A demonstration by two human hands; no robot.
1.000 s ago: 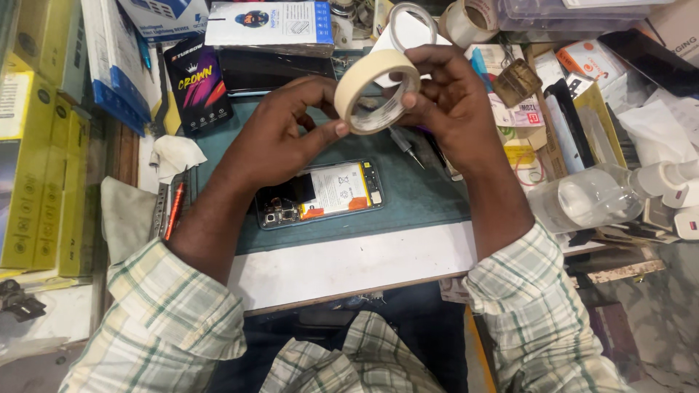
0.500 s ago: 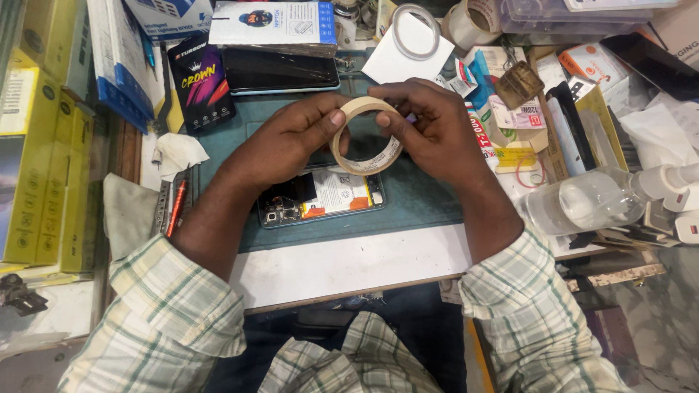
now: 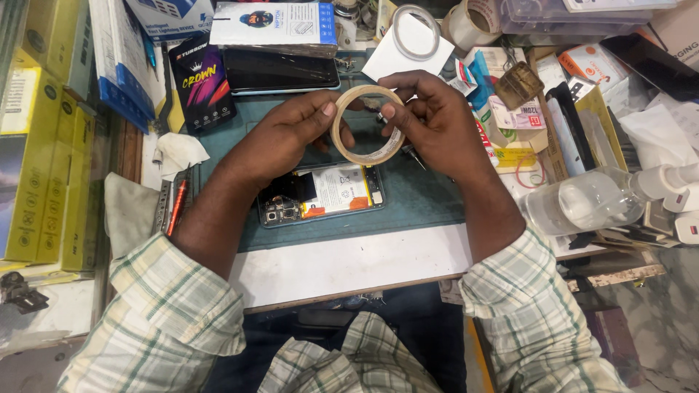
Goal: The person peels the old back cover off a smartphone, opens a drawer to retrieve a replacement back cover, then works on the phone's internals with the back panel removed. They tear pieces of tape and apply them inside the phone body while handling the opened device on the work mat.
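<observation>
Both hands hold a thin roll of beige tape (image 3: pixel 393 148) above a teal work mat (image 3: pixel 429 204). My left hand (image 3: pixel 280 138) pinches the roll's left rim with thumb and fingers. My right hand (image 3: pixel 433 124) grips its right side, thumb on the rim. Just below the roll lies an opened phone (image 3: pixel 320 196) with its back off, showing a white battery and circuit board.
A dark phone screen (image 3: pixel 280 71) and boxed packages (image 3: pixel 273 25) lie at the back. Another tape ring (image 3: pixel 415 33) sits on white paper, with a larger roll (image 3: pixel 470 25) beside it. A clear spray bottle (image 3: pixel 590 200) lies at right. Yellow boxes (image 3: pixel 33 160) stack at left.
The tape roll came down from a raised position towards the mat, and both hands lowered with it, turning it so its opening faces the camera.
</observation>
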